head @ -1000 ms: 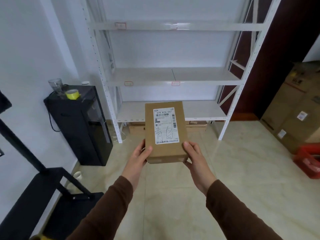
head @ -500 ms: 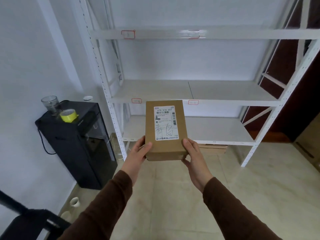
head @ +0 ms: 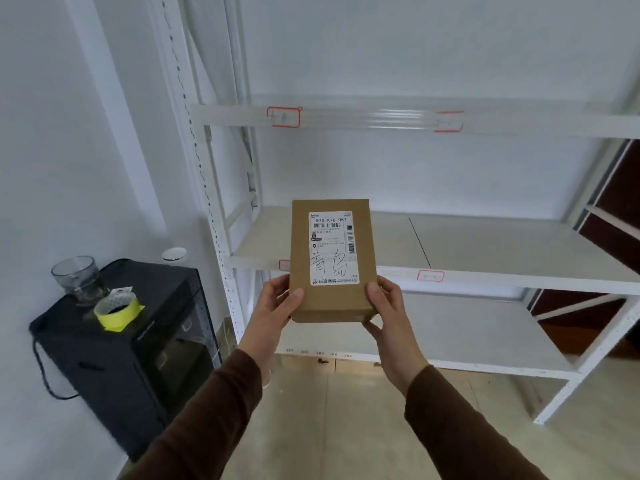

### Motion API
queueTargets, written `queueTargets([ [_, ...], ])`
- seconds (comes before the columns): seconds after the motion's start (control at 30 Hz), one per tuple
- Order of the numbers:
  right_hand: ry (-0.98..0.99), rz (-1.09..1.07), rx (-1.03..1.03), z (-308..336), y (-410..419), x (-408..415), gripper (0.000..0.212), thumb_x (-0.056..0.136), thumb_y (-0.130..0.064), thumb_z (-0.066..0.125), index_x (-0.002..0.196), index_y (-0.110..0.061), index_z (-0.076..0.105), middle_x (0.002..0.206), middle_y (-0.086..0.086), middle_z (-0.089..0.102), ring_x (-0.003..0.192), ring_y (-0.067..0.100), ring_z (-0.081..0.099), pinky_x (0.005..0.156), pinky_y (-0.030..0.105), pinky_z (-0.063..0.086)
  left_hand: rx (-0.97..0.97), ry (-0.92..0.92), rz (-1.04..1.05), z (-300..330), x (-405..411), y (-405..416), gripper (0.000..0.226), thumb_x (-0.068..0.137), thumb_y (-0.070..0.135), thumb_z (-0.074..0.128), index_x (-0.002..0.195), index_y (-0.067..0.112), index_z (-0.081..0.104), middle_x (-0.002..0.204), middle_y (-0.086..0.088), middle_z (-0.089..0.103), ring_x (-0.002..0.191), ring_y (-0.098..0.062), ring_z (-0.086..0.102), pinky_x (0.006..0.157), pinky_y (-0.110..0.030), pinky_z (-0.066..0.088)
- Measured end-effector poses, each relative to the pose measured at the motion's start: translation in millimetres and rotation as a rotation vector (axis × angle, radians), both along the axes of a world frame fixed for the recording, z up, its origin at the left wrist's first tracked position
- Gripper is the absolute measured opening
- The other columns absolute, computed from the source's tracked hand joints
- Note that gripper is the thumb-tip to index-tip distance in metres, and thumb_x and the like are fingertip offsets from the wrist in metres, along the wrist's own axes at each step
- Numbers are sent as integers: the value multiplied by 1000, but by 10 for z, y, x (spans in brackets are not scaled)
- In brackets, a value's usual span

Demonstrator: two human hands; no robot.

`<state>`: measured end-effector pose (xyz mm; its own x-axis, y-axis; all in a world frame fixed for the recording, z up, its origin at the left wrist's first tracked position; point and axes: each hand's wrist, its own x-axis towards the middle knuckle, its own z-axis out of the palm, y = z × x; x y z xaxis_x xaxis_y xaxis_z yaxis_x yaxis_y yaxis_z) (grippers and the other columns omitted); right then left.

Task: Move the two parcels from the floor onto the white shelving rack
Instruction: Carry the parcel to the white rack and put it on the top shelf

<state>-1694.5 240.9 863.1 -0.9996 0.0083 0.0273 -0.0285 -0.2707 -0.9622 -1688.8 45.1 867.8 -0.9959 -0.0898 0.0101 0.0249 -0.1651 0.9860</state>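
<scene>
I hold a flat brown cardboard parcel [head: 332, 292] with a white shipping label in front of me, label side up. My left hand [head: 277, 303] grips its near left edge and my right hand [head: 384, 306] grips its near right edge. The parcel hangs in the air just in front of the white shelving rack [head: 485, 278], at about the height of its middle shelf. The rack's shelves show nothing lying on them. A second parcel is not in view.
A black cabinet [head: 138, 348] stands left of the rack against the wall, with a glass cup [head: 78, 278] and a roll of yellow tape [head: 117, 308] on top. Flattened cardboard [head: 311, 362] lies under the lowest shelf. Beige tiled floor [head: 329, 427] spreads below my arms.
I have come closer to the rack with the parcel held in both hands; the rack now fills the view and the parcel sits higher against the middle shelf.
</scene>
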Motion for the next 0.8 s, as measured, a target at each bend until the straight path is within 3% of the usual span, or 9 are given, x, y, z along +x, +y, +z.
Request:
queueTargets([
  [0.2,141,-23,63,508,-262,-894,55,88,-54,62,135,-29,51,129,-6,66,124,14,59,105,33,45,-40,171,-32,550,-905,-316,35,97,26,59,132,28,56,121,15,72,118,-7,65,103,-28,47],
  [0.37,301,-38,49,1029,-348,-1580,53,89,-46,62,137,-26,52,130,-9,68,125,11,60,111,36,44,-67,343,-46,1079,-1541,-438,42,97,22,57,139,25,53,131,13,68,121,-2,62,94,-20,49],
  [0.57,445,-3,114,1778,-414,-2329,55,93,-45,61,144,-28,50,132,-14,66,126,6,59,114,37,42,-140,483,5,1804,-2271,-526,47,98,34,56,144,24,52,136,10,66,126,-7,59,108,-28,44],
  [0.7,459,43,173,2244,-481,-2783,60,96,-49,61,149,-25,47,137,-11,64,121,2,61,113,35,44,-191,482,41,2317,-2626,-509,34,102,43,45,129,31,61,114,22,72,103,7,66,94,-16,48],
  [0.8,434,32,255,2584,-574,-3139,80,84,-67,62,151,-27,47,144,-11,59,129,7,57,116,42,40,-227,452,53,2644,-2961,-538,24,102,51,38,112,40,57,106,26,64,103,4,61,104,-26,43],
])
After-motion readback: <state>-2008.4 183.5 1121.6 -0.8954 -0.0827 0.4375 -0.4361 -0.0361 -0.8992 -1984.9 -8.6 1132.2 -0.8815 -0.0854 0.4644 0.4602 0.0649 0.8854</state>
